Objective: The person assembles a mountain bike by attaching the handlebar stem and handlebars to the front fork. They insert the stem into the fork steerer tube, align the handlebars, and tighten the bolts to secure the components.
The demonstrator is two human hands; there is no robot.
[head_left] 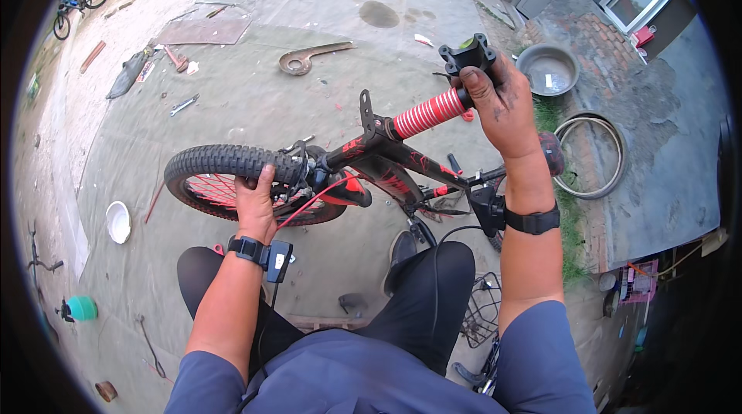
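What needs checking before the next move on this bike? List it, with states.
1. Left hand grips the knobby tyre: ok.
2. Right hand closed around the top of the fork by the black stem: ok.
3. Red-and-white ribbed sleeve free of the fingers: ok.
4. Red cable clear of the spokes: cannot tell.
5. Ground beside the bike free of loose tools: not ok, a wrench lies nearby.
6. Wheel fixed tight in the frame: cannot tell.
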